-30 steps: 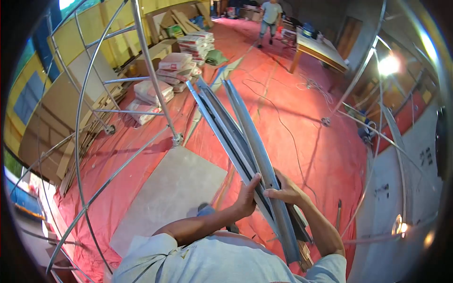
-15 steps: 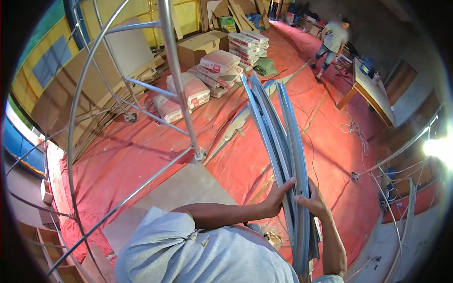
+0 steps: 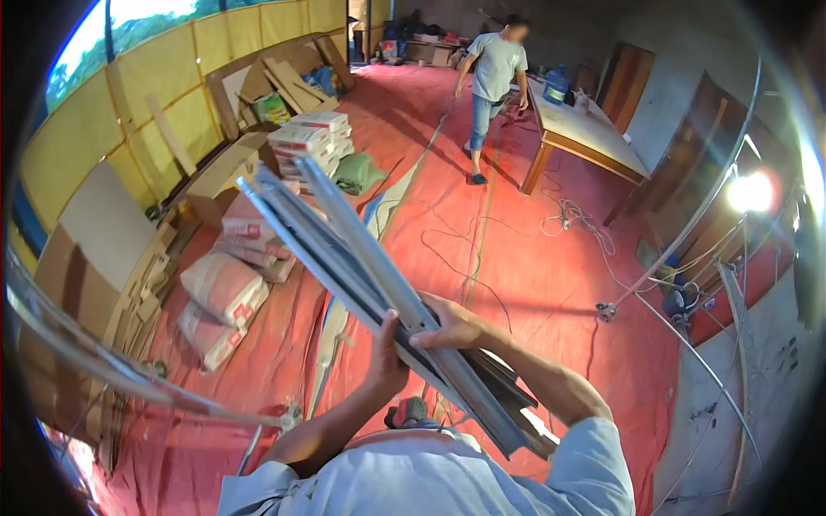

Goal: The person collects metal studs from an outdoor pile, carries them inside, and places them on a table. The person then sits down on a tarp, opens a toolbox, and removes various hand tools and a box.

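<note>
I hold a bundle of long grey metal channels (image 3: 366, 249) at a slant in front of my chest, their far ends pointing up and to the left. My left hand (image 3: 389, 361) grips the bundle from the left side, thumb up along it. On the other side, my right hand (image 3: 449, 324) wraps round the channels, its thumb over the top. Both hands are closed and sit close together; some of the fingers are hidden behind the metal. The near ends of the channels spread slightly beside my right forearm.
Bags (image 3: 225, 288) and a cardboard box (image 3: 225, 176) stand left on the red floor sheeting (image 3: 533, 258). Scaffold tubes (image 3: 95, 344) rise at left. Another person (image 3: 495, 82) walks near a wooden table (image 3: 585, 129). Cables (image 3: 572, 219) trail on the floor; a bright lamp (image 3: 750, 191) shines right.
My view has turned to the right, away from the scaffold. The bundle now tilts to the upper left. The other person appears nearer, left of the table. Both hands keep their grip.
</note>
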A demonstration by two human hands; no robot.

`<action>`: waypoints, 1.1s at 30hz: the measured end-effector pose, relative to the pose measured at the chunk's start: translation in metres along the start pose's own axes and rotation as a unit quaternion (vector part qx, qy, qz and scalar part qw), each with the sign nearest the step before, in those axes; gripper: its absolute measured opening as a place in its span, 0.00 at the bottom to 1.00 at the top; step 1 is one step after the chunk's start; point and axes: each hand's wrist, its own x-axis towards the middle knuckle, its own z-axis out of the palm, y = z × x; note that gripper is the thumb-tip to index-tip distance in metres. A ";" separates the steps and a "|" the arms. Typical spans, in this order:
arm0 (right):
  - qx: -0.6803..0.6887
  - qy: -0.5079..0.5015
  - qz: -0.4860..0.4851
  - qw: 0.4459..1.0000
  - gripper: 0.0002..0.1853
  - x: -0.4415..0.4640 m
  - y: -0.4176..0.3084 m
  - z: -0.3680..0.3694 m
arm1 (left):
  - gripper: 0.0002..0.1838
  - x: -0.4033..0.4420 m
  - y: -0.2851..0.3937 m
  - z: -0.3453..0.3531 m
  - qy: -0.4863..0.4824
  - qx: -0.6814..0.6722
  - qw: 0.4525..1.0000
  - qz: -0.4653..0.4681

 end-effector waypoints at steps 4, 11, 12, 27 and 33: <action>-0.022 -0.040 0.053 0.998 0.50 0.074 0.001 -0.053 | 0.35 0.063 0.033 0.004 0.037 -0.016 0.999 0.035; 0.020 -0.054 -0.049 0.997 0.49 0.212 0.058 -0.172 | 0.37 0.229 0.098 0.017 -0.054 0.064 0.993 0.085; 0.061 -0.064 -0.055 0.995 0.49 0.234 0.070 -0.186 | 0.37 0.263 0.102 0.005 -0.046 0.110 0.986 0.116; -0.104 0.078 0.003 0.991 0.47 0.410 0.172 -0.482 | 0.33 0.658 0.135 0.092 -0.041 -0.013 0.999 -0.022; -0.125 0.080 0.043 0.988 0.48 0.479 0.246 -0.624 | 0.33 0.824 0.127 0.130 -0.100 0.009 0.995 -0.006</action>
